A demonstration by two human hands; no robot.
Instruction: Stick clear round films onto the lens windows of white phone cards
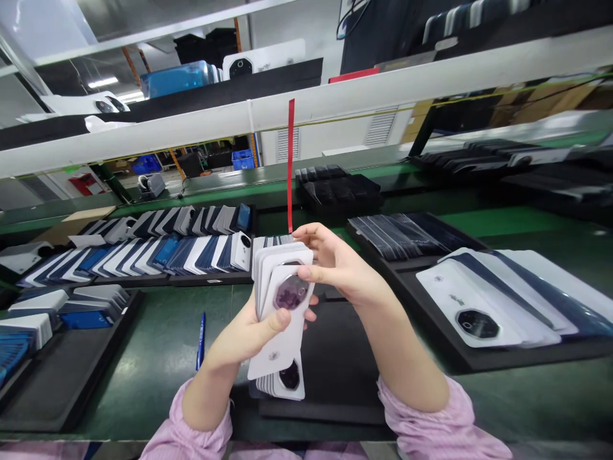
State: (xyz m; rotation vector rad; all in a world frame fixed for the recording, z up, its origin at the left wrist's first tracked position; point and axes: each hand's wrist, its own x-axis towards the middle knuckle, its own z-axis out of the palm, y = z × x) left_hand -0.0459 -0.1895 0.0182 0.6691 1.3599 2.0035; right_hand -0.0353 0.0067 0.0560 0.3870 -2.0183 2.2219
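While the left hand clasps smooth, white, round-cornered flat panels with glossy dark octagons, between thumb and fingertips, the right hand, half open, thumbs the front panel; grip unclear.

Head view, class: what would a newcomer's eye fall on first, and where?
Probably the white panels, held in the left hand near the centre. Next, the red strip running upright above them. Then the blue pen, lying on the green bench left of that hand.
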